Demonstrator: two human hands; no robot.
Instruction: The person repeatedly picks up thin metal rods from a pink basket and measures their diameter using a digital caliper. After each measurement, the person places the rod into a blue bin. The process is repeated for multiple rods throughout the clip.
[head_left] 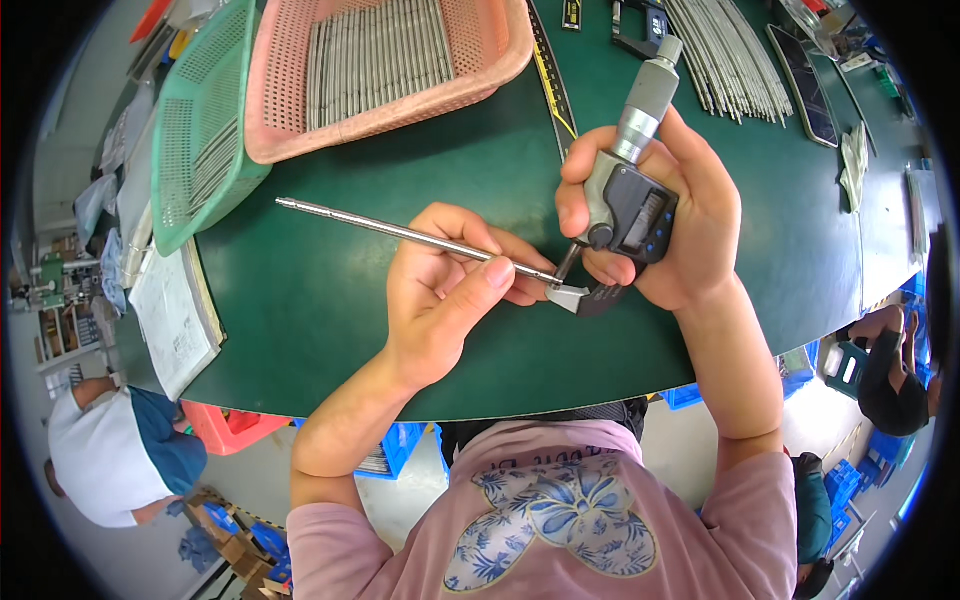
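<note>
My left hand (450,285) pinches a long thin metal rod (380,227) between thumb and fingers. The rod runs up and to the left over the green table (330,310). Its near end sits in the jaw of a digital micrometer (630,200). My right hand (680,215) grips the micrometer's dark body, with its grey thimble pointing up and away from me. The two hands are close together above the table's front edge.
A pink basket (480,60) of similar rods stands at the back, a tilted green basket (200,130) left of it. More rods (730,60) lie at the back right, with a ruler (555,80), a caliper and a notebook (175,315). Other people are at the left and right.
</note>
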